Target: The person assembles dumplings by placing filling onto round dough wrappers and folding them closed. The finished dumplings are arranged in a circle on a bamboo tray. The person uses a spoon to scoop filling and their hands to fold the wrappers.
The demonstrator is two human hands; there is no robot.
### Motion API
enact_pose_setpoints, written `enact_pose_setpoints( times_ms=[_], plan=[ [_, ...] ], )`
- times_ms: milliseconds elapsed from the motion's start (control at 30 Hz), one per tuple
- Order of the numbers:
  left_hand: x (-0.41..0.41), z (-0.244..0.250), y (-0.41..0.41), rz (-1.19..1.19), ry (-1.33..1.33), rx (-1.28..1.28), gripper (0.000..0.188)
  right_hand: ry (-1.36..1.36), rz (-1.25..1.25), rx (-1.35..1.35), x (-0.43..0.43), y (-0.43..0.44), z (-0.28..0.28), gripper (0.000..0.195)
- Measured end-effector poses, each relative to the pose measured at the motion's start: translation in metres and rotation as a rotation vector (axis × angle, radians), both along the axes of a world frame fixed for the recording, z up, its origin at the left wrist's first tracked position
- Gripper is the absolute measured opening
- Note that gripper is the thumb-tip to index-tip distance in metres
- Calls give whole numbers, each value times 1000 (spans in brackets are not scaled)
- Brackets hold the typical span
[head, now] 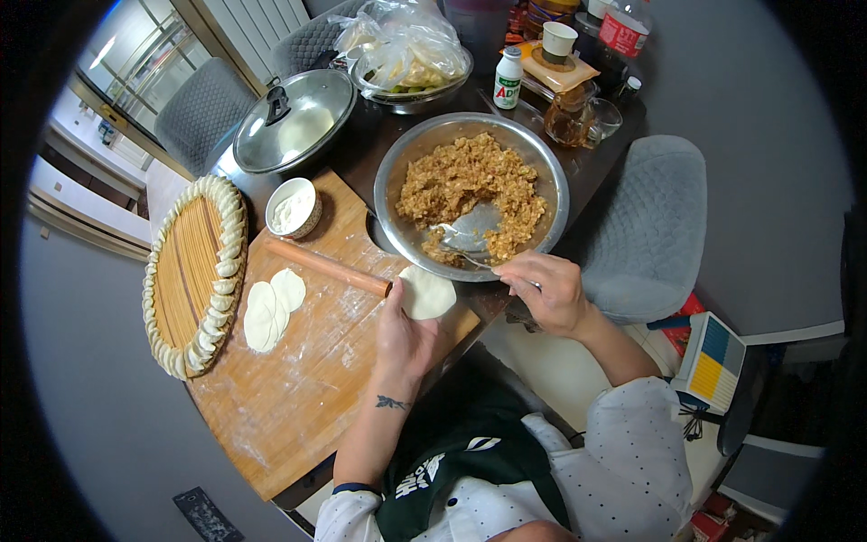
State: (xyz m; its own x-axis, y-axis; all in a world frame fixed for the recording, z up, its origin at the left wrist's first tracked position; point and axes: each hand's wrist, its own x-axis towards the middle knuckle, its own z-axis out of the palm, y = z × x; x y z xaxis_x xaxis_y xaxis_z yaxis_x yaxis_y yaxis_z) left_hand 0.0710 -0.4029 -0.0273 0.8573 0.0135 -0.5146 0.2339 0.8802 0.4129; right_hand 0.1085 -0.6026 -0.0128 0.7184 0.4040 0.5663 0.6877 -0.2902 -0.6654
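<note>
A round dough wrapper (428, 293) lies across the fingers of my left hand (406, 335), near the rim of a steel bowl. My right hand (548, 291) grips a metal spoon (474, 259), whose tip is in the brown minced filling (474, 176). The filling is heaped around the far side of the steel bowl (557, 223), and a patch of bare bottom shows. Just left of my left hand a wooden rolling pin (328, 266) rests on the floured wooden board (318, 406). Several overlapping wrappers (271, 311) lie farther left on the board.
At the left, folded dumplings (227, 269) ring a round reed tray (181, 264). A small bowl of flour (293, 209) sits on the board's far part. Behind stand a lidded pan (298, 122), a bagged bowl (413, 68), a white bottle (508, 78) and a glass pitcher (569, 118).
</note>
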Motion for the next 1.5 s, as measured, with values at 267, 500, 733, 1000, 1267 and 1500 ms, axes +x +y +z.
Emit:
enact_pose_setpoints(
  times_ms=[267,500,733,1000,1267,1500],
  plan=[
    [6,6,-1,-20,12,38,38,328,-95,296,-2,-4,2,15],
    [9,8,4,-44,-3,19,39,708,-196,705,15,-10,-20,24],
    [1,-2,14,-60,-13,71,39,701,-177,841,29,-25,-25,23],
    [-10,25,14,92,-179,109,42,646,-202,843,20,-28,6,22],
    [31,31,3,-174,-366,0,54,623,-76,691,24,-19,40,20],
    [28,32,-6,-127,-345,72,57,395,-183,347,7,-4,58,19]
  ],
)
